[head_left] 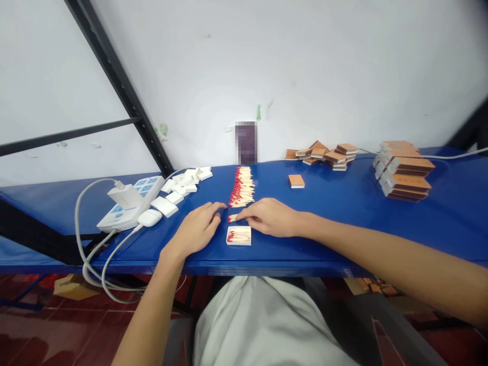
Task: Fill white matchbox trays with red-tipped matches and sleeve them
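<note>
My right hand [270, 217] reaches in from the right, its fingertips closed on a few red-headed matches [232, 218] at the table surface. Just in front of it sits an open white matchbox tray [249, 243] with several matches [238, 236] inside, their heads to the left. My left hand [198, 227] rests on the table left of the tray, fingers curved and apart, with nothing visible in it. Beyond both hands lies a long row of matches [243, 185], red heads on the left side.
Several white trays [181, 185] lie at the left beside a power strip [131, 203] with cables and a white charger case [150, 217]. One brown matchbox cover [296, 181] sits right of the row; piles of covers [335, 156] and stacks [406, 173] stand farther right on the blue table [343, 203].
</note>
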Demonstrator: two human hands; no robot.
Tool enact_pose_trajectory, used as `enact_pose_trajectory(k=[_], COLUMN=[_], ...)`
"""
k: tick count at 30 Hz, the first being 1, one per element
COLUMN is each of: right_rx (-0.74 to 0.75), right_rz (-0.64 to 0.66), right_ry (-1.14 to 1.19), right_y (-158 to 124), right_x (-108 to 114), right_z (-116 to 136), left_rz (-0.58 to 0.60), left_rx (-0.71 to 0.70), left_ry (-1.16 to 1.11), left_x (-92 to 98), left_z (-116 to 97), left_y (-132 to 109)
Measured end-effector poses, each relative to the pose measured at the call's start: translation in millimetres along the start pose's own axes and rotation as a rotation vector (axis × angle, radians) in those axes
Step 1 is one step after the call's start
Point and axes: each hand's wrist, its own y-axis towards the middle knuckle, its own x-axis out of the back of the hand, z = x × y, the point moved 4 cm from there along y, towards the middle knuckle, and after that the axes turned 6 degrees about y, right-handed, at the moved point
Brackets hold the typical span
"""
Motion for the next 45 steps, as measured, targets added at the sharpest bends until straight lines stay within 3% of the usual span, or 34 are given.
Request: enact_pose_trajectory(k=[15,22,26,45], right_rx=[-0.030,-0.028,-0.042,0.005], right_rz=[-0.018,-0.026,-0.024,0.018], right_ry=[-0.035,-0.041,-0.056,-0.004], right_y=[0,0,1,-1], right_x=[-1,-2,-2,0], right_z=[-3,-2,-4,0], left_rz=[-0.003,-0.010,-0.015,-0.010], left_rx=[0.006,0.061,0.022,-0.018], left_ry=[0.003,-0.153,-0.204,-0.112], left_x=[-0.8,6.4,10.2,1.8], left_z=[1,-3,-11,-11], left_y=[0,-2,-2,2])
